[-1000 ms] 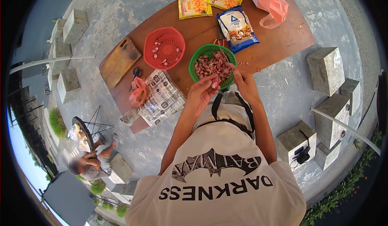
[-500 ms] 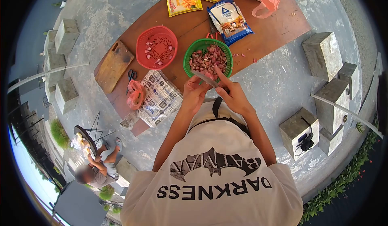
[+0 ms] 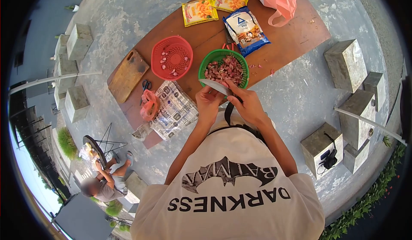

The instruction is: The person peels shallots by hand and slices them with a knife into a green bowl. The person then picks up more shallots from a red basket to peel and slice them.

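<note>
My right hand (image 3: 248, 105) is closed round a knife (image 3: 214, 86), whose broad blade points to the left. My left hand (image 3: 207, 104) is closed under the blade, its fingers curled round a pinkish shallot (image 3: 225, 84) that is mostly hidden. Both hands are at the near rim of a green basket (image 3: 201, 68), which is heaped with reddish, unpeeled shallots (image 3: 227, 68). Left of it sits a red basket (image 3: 155, 64) with several pale peeled shallots (image 3: 163, 60) spread over its bottom.
On the wooden table (image 3: 201, 36) lie a cutting board (image 3: 128, 76), scissors (image 3: 146, 85), a pink plastic bag (image 3: 149, 105), newspaper (image 3: 175, 111), yellow packets (image 3: 200, 12) and a blue-white packet (image 3: 246, 30). A person (image 3: 107, 186) sits at lower left. Concrete blocks (image 3: 322, 150) stand right.
The view has shifted slightly, moving the table and baskets a little right and down. The knife blade has turned and shows more of its flat side. Both hands keep their hold.
</note>
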Demonstrator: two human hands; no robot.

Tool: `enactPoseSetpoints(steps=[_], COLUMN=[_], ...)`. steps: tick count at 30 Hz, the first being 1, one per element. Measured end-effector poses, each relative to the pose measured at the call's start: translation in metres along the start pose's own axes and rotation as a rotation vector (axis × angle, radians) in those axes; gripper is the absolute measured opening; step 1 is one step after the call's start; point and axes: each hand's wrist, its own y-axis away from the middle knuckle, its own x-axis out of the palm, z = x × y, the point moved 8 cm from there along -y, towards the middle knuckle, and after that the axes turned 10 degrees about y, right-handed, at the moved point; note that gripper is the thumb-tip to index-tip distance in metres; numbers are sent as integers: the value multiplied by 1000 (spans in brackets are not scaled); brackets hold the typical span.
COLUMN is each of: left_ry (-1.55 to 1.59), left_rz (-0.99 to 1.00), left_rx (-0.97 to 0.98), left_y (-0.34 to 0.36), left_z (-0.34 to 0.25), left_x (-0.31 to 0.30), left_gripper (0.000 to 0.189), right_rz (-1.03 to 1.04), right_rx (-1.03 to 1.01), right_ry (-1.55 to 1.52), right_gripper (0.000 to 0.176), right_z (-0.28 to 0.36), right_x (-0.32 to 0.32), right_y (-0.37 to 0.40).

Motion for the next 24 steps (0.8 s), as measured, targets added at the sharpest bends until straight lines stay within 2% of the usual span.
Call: enactPoseSetpoints(steps=[3,7,9,10,12,13,17,19,24], left_ry=[-171,-218,-203,-204,-174,-176,-129,-124,-175], left_rz=[9,40,104,104,92,91,90,61,64], left_rx=[88,125,80,84,41,46,83,91,160], left_y=[1,3,4,3,1,0,-2,-1,4], left_z=[-10,-13,-8,-8,-4,-4,-8,-12,-17], left_x=[6,10,14,14,12,12,16,17,14], left_gripper=[31,30,29,29,29,29,27,27,28], right_rz=[-16,1,78,79,112,197,181,148,148], right_rx=[12,25,190,186,191,313,219,77,64], right_ry=[2,12,-259,-259,-505,-501,-518,-515,-358], right_gripper=[44,40,36,36,34,38,41,46,46], right_z=[0,2,-16,-21,-24,-26,-13,-8,0], right_x=[-1,-6,0,-1,0,-1,-6,-1,1], right_y=[-3,-3,-3,-4,-9,-5,-6,-7,-6])
